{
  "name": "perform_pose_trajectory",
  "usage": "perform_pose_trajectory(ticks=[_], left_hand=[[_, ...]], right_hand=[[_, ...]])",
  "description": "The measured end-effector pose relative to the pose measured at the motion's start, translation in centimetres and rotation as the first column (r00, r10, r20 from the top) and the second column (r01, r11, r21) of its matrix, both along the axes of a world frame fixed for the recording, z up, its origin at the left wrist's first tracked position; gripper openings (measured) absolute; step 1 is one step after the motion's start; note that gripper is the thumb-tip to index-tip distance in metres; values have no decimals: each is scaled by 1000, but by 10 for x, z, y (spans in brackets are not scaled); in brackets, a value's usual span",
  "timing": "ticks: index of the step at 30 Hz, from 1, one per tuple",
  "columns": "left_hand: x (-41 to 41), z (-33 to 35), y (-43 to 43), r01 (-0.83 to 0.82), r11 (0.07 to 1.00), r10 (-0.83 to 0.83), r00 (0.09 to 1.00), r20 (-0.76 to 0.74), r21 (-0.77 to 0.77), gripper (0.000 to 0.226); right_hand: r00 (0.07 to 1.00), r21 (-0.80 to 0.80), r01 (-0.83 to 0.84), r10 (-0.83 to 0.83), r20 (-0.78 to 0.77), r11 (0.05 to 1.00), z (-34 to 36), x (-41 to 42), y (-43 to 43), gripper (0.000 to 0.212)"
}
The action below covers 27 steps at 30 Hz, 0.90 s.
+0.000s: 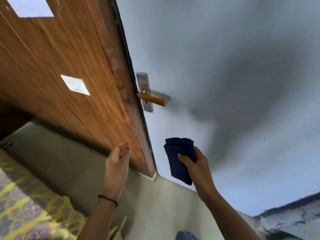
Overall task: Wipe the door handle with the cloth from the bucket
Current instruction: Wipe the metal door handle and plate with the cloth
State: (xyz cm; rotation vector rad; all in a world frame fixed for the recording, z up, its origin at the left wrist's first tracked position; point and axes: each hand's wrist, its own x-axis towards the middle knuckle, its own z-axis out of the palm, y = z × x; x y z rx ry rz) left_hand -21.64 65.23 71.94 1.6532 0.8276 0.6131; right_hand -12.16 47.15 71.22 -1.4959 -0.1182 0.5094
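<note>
Cloth (179, 158) in R hand (195, 166), below handle (152, 99).

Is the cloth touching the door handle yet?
Apart. The head view shows the folded dark blue cloth held in the right hand well below the door handle, with bare wall between them.

The tilted head camera looks forward from close by at the door (69, 66) edge and wall (225, 49).
</note>
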Motion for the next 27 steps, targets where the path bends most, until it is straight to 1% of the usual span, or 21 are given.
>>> perform_pose_trajectory(ticks=[2, 3, 6, 9, 11, 12, 14, 15, 16, 18, 20, 21, 22, 23, 24, 25, 27], left_hand=[[30, 12, 31, -3, 997, 1, 1000, 20, 82, 30], [45, 16, 46, 4, 991, -8, 999, 33, 131, 32], [93, 23, 87, 4, 950, -40, 993, 109, 312, 37], [130, 28, 121, -31, 879, -37, 991, 132, 476, 54], [146, 32, 141, -24, 827, -71, 986, 148, 561, 60], [153, 33, 153, -24, 803, -91, 982, 163, 596, 62], [164, 30, 172, -26, 765, -115, 978, 176, 644, 64], [168, 27, 180, -31, 751, -110, 979, 171, 659, 66], [172, 24, 188, -40, 733, -102, 981, 168, 679, 68], [186, 19, 206, -62, 679, -99, 979, 176, 731, 72], [201, 19, 223, -88, 603, -122, 972, 201, 793, 72], [207, 17, 231, -83, 569, -151, 967, 204, 818, 72], [212, 15, 238, -76, 539, -181, 962, 203, 839, 73], [216, 12, 244, -68, 512, -212, 956, 203, 856, 76], [218, 8, 249, -67, 481, -239, 949, 204, 874, 80], [220, 5, 253, -79, 442, -258, 943, 211, 893, 83], [223, 0, 262, -87, 378, -306, 928, 213, 922, 87]], right_hand=[[983, -7, 67, -65, 171, 998, 16, 20, 33, 24], [960, 5, 103, -101, 260, 995, 24, 32, 49, 24], [855, 75, 211, -222, 469, 975, 43, 69, 91, 22], [750, 71, 260, -247, 613, 963, 54, 101, 133, 32], [661, 8, 278, -197, 724, 960, 57, 117, 160, 41], [599, -29, 286, -155, 786, 958, 54, 126, 174, 42], [434, -133, 320, -21, 901, 938, 41, 139, 202, 38], [379, -204, 346, 62, 923, 916, 33, 142, 214, 39], [353, -282, 366, 148, 924, 887, 26, 142, 225, 41], [369, -448, 378, 312, 875, 810, 16, 140, 247, 42], [418, -569, 388, 412, 810, 725, 14, 139, 262, 40], [449, -613, 410, 435, 780, 676, 14, 137, 267, 43], [482, -650, 427, 450, 752, 629, 14, 134, 271, 51], [506, -676, 440, 458, 731, 591, 15, 132, 273, 59], [524, -688, 450, 456, 719, 569, 15, 129, 275, 62], [532, -692, 458, 452, 716, 558, 16, 128, 275, 60], [532, -678, 523, 424, 733, 516, 14, 131, 274, 46]])
